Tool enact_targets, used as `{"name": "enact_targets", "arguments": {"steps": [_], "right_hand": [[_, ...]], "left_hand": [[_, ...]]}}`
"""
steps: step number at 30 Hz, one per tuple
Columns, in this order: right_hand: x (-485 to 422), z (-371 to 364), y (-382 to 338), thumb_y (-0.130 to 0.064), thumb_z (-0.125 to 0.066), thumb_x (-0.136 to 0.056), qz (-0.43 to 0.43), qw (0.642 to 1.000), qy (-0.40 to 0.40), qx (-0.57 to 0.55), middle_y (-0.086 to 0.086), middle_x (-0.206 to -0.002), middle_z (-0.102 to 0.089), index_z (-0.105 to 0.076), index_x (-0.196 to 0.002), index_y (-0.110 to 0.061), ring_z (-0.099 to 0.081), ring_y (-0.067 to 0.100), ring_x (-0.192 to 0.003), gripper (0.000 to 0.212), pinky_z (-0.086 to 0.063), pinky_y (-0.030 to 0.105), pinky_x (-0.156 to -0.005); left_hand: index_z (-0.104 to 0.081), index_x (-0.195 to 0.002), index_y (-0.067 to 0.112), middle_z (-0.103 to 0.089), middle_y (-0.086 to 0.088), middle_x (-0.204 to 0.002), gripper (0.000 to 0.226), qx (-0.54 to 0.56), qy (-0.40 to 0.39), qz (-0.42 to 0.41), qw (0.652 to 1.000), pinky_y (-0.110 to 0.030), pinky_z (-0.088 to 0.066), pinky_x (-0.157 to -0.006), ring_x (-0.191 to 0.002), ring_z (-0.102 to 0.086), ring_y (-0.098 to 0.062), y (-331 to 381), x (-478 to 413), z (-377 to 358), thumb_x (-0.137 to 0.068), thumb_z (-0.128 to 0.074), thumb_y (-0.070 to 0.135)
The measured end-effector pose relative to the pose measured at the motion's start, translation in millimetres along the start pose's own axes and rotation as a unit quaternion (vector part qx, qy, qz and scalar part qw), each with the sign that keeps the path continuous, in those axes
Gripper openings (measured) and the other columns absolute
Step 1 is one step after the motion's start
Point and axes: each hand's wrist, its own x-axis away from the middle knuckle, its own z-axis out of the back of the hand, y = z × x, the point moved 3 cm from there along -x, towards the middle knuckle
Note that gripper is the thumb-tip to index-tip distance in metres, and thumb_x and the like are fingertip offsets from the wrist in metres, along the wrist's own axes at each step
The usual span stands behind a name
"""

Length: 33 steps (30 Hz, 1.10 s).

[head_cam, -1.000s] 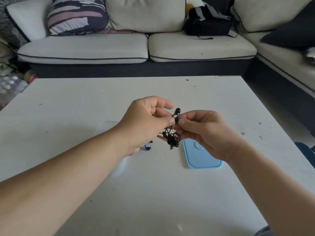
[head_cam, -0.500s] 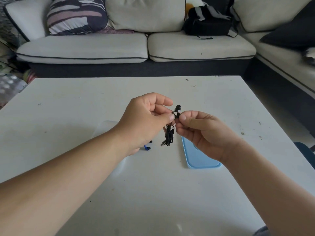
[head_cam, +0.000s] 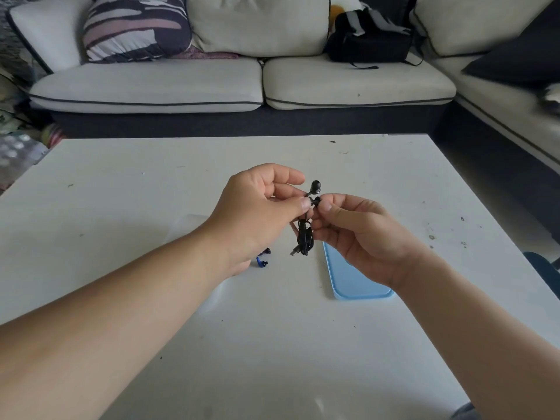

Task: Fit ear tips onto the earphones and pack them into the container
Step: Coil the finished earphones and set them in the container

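One small blue item (head_cam: 261, 262) half hidden behind the left hand (head_cam: 257, 213), pale blue lid (head_cam: 348, 280) partly behind the right hand (head_cam: 360, 234), both pinching black earphones (head_cam: 315, 186), cable (head_cam: 304, 241) bundled, dangling.

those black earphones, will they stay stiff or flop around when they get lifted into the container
Probably floppy: the earphones hang limp in a coil below where the left hand and right hand pinch them. Likely very light, since fingertips alone carry them. The loose earbud may swing.
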Motion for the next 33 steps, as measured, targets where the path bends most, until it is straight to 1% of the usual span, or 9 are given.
{"name": "enact_targets", "arguments": {"steps": [3, 7, 10, 13, 16, 22, 26, 30, 33], "right_hand": [[0.0, -0.5, 0.7, -0.001, -0.053, -0.101, 0.019, 1.000, 0.010, 0.019, 0.010, -0.084, -0.071, -0.066, -0.089, 0.000, -0.069, 0.016, -0.074, 0.018, -0.058, 0.025, -0.070], [-1.3, 0.9, 1.8, 0.002, -0.056, -0.099, 0.050, 0.997, 0.044, 0.039, 0.014, -0.083, -0.070, -0.065, -0.093, 0.004, -0.068, 0.021, -0.074, 0.012, -0.059, 0.029, -0.070], [-1.4, 0.7, 3.5, 0.004, -0.058, -0.097, 0.070, 0.995, 0.069, 0.031, 0.017, -0.084, -0.072, -0.066, -0.096, 0.006, -0.070, 0.024, -0.074, 0.008, -0.059, 0.029, -0.072], [-2.0, 0.3, 3.8, 0.005, -0.060, -0.096, 0.085, 0.993, 0.080, 0.034, 0.019, -0.084, -0.073, -0.065, -0.096, 0.008, -0.071, 0.025, -0.073, 0.006, -0.059, 0.029, -0.072], [-2.3, -0.3, 3.5, 0.006, -0.059, -0.096, 0.092, 0.992, 0.079, 0.041, 0.017, -0.082, -0.073, -0.066, -0.095, 0.008, -0.071, 0.024, -0.072, 0.007, -0.059, 0.029, -0.072], [-1.7, 0.0, 5.6, 0.005, -0.058, -0.098, 0.091, 0.993, 0.073, 0.036, 0.016, -0.083, -0.072, -0.067, -0.095, 0.007, -0.070, 0.022, -0.073, 0.009, -0.058, 0.028, -0.072], [-2.6, 0.9, 6.1, 0.004, -0.058, -0.099, 0.095, 0.990, 0.077, 0.063, 0.014, -0.082, -0.073, -0.068, -0.093, 0.004, -0.069, 0.023, -0.074, 0.011, -0.058, 0.030, -0.075], [-2.8, 0.8, 8.2, 0.004, -0.059, -0.099, 0.103, 0.988, 0.084, 0.078, 0.014, -0.082, -0.073, -0.069, -0.092, 0.002, -0.069, 0.023, -0.076, 0.013, -0.058, 0.032, -0.078], [-3.4, -0.3, 9.8, 0.004, -0.059, -0.099, 0.111, 0.986, 0.099, 0.075, 0.012, -0.082, -0.073, -0.069, -0.091, 0.002, -0.069, 0.022, -0.076, 0.013, -0.057, 0.030, -0.078]], "left_hand": [[-0.072, -0.109, 0.020, -0.080, -0.001, -0.091, 0.028, -0.004, 0.001, 0.000, 1.000, -0.046, -0.057, -0.099, -0.091, -0.078, -0.023, 0.1, -0.2, -0.2, -0.087, -0.078, 0.004], [-0.072, -0.107, 0.019, -0.079, -0.002, -0.091, 0.027, -0.001, 0.008, 0.004, 1.000, -0.046, -0.058, -0.098, -0.090, -0.078, -0.024, -1.1, -1.2, -0.1, -0.087, -0.077, 0.004], [-0.072, -0.107, 0.019, -0.079, -0.002, -0.092, 0.026, 0.002, 0.014, 0.007, 1.000, -0.046, -0.059, -0.096, -0.090, -0.078, -0.024, -2.0, -2.3, 0.3, -0.087, -0.077, 0.004], [-0.072, -0.106, 0.019, -0.079, -0.003, -0.093, 0.025, -0.002, 0.026, 0.009, 1.000, -0.044, -0.060, -0.094, -0.087, -0.079, -0.021, -1.6, -3.1, 0.5, -0.087, -0.077, 0.003], [-0.072, -0.106, 0.019, -0.079, -0.003, -0.093, 0.025, -0.004, 0.025, 0.012, 1.000, -0.044, -0.060, -0.095, -0.086, -0.079, -0.020, -1.8, -3.0, 0.2, -0.088, -0.077, 0.003], [-0.072, -0.106, 0.018, -0.079, -0.003, -0.090, 0.025, -0.007, 0.017, 0.007, 1.000, -0.046, -0.060, -0.095, -0.089, -0.078, -0.024, -1.5, -3.9, -1.0, -0.087, -0.077, 0.002], [-0.072, -0.104, 0.017, -0.079, -0.004, -0.089, 0.024, -0.007, 0.024, 0.008, 1.000, -0.046, -0.061, -0.093, -0.087, -0.079, -0.023, -2.4, -3.9, -2.0, -0.087, -0.077, 0.001], [-0.072, -0.101, 0.017, -0.078, -0.008, -0.093, 0.022, 0.006, 0.034, 0.015, 0.999, -0.045, -0.061, -0.094, -0.085, -0.079, -0.024, -4.3, -3.3, -3.6, -0.087, -0.076, 0.000], [-0.073, -0.099, 0.017, -0.078, -0.009, -0.094, 0.020, 0.021, 0.048, 0.021, 0.998, -0.046, -0.060, -0.095, -0.087, -0.079, -0.025, -5.5, -4.8, -4.1, -0.087, -0.078, 0.002]]}}
